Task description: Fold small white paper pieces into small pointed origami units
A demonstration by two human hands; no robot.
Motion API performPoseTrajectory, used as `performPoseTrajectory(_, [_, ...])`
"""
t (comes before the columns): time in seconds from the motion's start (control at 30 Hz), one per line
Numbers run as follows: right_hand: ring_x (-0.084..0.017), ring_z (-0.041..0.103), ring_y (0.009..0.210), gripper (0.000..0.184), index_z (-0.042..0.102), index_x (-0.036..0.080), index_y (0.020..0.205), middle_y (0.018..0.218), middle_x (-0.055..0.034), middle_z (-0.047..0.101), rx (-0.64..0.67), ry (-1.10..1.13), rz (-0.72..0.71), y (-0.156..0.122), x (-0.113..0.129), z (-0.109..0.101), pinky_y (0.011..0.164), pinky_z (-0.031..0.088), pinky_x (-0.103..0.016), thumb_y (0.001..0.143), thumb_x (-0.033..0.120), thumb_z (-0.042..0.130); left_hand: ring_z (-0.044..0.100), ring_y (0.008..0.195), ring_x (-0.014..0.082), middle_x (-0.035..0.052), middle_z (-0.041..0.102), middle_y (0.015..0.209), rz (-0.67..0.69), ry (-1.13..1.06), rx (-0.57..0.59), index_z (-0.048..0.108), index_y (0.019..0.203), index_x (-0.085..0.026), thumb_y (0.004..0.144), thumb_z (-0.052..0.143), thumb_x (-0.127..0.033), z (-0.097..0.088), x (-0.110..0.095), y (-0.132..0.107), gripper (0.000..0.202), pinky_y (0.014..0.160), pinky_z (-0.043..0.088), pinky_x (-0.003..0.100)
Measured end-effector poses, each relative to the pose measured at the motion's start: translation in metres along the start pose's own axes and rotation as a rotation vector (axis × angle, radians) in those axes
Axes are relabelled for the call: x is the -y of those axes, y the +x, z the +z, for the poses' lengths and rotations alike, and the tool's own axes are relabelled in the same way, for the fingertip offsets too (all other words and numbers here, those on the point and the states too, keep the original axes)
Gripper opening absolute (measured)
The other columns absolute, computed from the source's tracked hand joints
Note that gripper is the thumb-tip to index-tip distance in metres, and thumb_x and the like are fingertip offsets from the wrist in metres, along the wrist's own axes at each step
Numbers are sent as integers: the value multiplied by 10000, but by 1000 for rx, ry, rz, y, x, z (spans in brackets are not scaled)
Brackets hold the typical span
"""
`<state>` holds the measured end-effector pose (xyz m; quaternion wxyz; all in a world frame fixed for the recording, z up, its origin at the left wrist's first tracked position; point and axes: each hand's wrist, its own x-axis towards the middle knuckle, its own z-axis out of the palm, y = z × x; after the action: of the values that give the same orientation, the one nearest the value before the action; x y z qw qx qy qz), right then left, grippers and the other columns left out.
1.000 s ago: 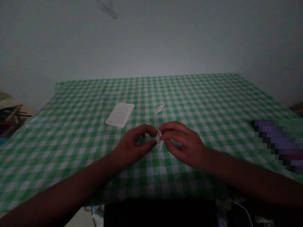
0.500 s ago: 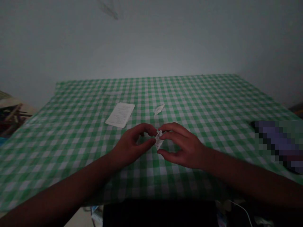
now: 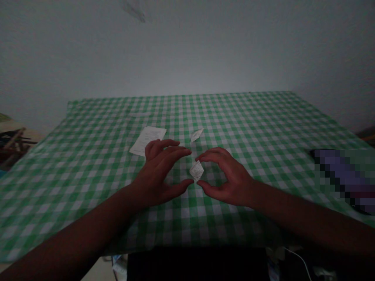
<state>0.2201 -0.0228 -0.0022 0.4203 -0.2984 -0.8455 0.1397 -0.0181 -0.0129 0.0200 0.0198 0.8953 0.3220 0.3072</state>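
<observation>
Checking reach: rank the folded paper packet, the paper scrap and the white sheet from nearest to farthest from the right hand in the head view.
1. Folded paper packet: on the cloth, just off the fingertips of the right hand.
2. Paper scrap: straight ahead, beyond the packet.
3. White printed sheet: farthest, off to the left, partly behind the left hand.

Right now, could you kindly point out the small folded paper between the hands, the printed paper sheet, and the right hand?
Small folded paper [image 3: 196,171]: head view, on its middle.
Printed paper sheet [image 3: 152,134]: head view, on its upper part, above the left hand.
Right hand [image 3: 230,180]: head view, on the back of the hand.
</observation>
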Motion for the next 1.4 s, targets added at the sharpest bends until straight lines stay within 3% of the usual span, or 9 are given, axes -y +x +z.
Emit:
performPoseTrajectory(0.13, [-262,604,1038,433,525,232,1193,1067,-85,659,5,-7,46,2,1,-1,915,497,-476,799,219,702,505,1220,287,61,658,1171,-77,-35,28,494,1241,-265,807,735,-337,2,-2,1,501,1077,301,517])
performPoseTrajectory(0.4, [-234,624,976,274,577,231,1087,1005,-64,679,-2,13,75,4,2,0,868,510,-437,835,190,678,544,1193,254,12,740,1024,-110,-128,41,412,1292,-281,843,715,-317,9,-5,0,544,1120,236,521])
performPoseTrajectory(0.67, [-217,629,980,187,612,234,1062,985,-49,698,0,11,58,3,2,2,867,518,-420,882,196,646,600,1073,210,-14,731,955,-147,-147,19,483,1196,-265,858,703,-283,12,-8,1,403,1080,303,463])
performPoseTrajectory(0.93, [-209,627,986,179,627,240,1055,962,-29,715,14,38,13,3,0,3,897,512,-419,889,172,632,594,1072,215,23,691,1007,-133,-143,61,609,994,-244,874,673,-288,13,-8,3,143,1024,351,448])
performPoseTrajectory(1.23, [-228,633,955,251,625,232,1081,961,-47,711,-7,-7,66,5,1,4,877,510,-438,842,242,700,592,1011,202,17,666,965,-173,-195,28,610,963,-243,870,671,-262,14,-10,1,112,968,403,418])
performPoseTrajectory(1.4, [-203,650,888,107,661,235,978,907,-28,723,-22,51,5,6,-2,5,840,506,-413,874,214,669,589,994,206,15,674,935,-183,-195,47,605,980,-243,878,649,-267,13,-11,3,114,948,410,414])
